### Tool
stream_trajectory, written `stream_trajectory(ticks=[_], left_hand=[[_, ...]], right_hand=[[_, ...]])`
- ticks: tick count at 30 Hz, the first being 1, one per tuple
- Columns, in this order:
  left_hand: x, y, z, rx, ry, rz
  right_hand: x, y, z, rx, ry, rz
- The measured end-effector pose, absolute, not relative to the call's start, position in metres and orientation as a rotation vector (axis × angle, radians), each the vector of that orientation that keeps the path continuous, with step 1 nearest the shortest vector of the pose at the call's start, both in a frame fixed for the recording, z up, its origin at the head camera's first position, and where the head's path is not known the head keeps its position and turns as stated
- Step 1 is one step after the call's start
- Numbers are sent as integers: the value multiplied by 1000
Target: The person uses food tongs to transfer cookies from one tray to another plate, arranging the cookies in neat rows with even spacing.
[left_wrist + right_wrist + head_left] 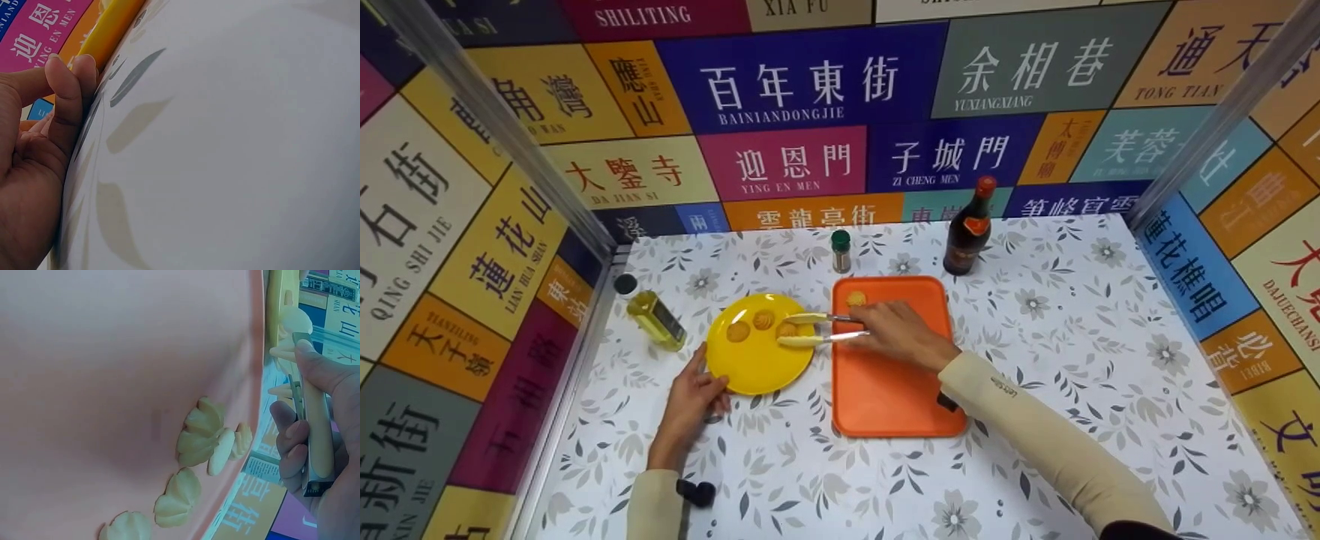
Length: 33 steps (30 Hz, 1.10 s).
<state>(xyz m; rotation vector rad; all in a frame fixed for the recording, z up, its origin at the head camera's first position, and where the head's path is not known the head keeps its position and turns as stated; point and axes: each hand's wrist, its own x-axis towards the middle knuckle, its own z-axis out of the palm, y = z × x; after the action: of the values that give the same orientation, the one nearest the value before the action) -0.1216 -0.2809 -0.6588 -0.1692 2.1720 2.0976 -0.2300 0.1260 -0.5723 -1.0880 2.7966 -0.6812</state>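
My right hand holds a pair of tongs with pale yellow tips, reaching across the orange tray's left edge. The spread tips are over the yellow plate, on either side of the rightmost cookie; whether they touch it I cannot tell. Two more cookies lie to its left. At the plate's lower left my left hand holds the rim, thumb on top. On the orange tray, several shell-shaped cookies show in the right wrist view; my right hand hides most of them from the head view.
An oil bottle stands left of the plate. Behind the tray are a small green-capped shaker and a dark, red-capped bottle. A flowered cloth covers the table, and sign-printed walls enclose its back and sides.
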Motion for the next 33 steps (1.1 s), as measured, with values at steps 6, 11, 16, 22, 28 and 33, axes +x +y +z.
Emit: stream_trajectory(ticks=[6, 11, 16, 22, 28, 33], left_hand=[[-122, -282, -658, -198, 2178, 2071], [-123, -282, -658, -206, 2175, 2062], [-123, -282, -659, -226, 2181, 2039], [-123, -283, -658, -203, 2200, 2037], [-122, -283, -658, -206, 2201, 2011], [-122, -284, -658, -220, 2183, 2013]], right_hand=[[-232, 123, -568, -1053, 2801, -654], [-234, 122, -565, -1042, 2824, -620], [-234, 120, -563, -1042, 2833, -618], [-235, 116, -559, -1031, 2848, -611], [-236, 111, -553, -1010, 2834, -619], [-237, 107, -552, -982, 2814, -647]])
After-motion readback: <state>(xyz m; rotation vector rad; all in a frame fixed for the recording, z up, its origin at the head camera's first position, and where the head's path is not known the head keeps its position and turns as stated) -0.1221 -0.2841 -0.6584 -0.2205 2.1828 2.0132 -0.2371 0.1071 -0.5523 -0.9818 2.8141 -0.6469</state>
